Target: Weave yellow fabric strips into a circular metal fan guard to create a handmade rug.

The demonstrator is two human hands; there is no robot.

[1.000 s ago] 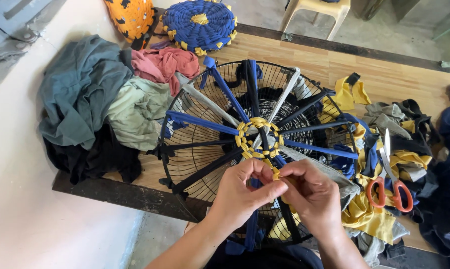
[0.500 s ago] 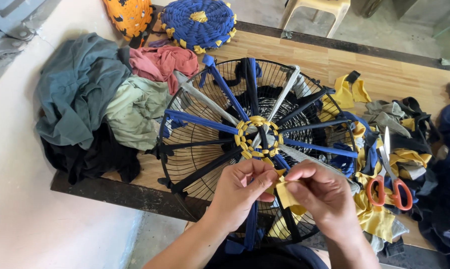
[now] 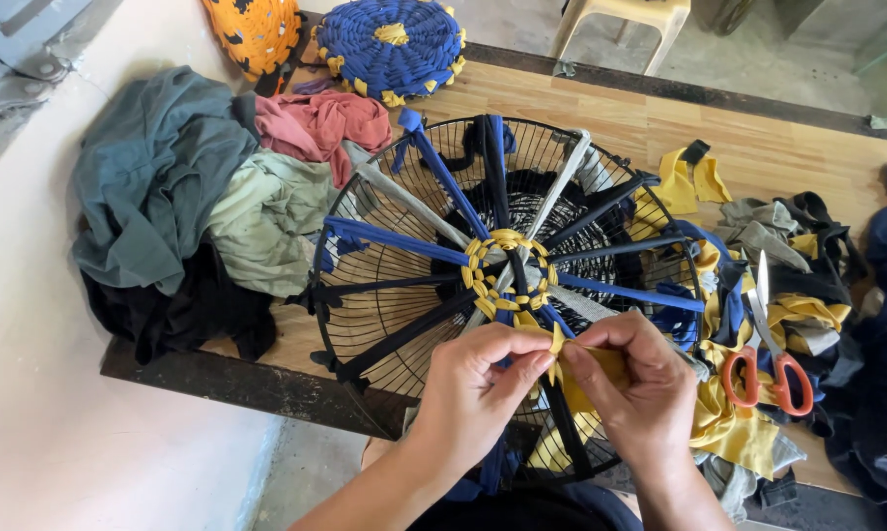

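Note:
A round black wire fan guard lies on a wooden table, with blue, grey and black cloth strips stretched across it like spokes. A small woven yellow ring sits at its centre. My left hand and my right hand meet just below that ring, both pinching a yellow cloth strip between fingertips. The strip trails down under my right hand.
Orange-handled scissors lie to the right among yellow, grey and dark cloth scraps. A heap of teal, green, pink and black clothes fills the left. A finished blue and yellow round mat and an orange one lie at the back.
Both hands have stayed below the ring, with the fingers drawn closer together on the yellow strip. The view has shifted slightly.

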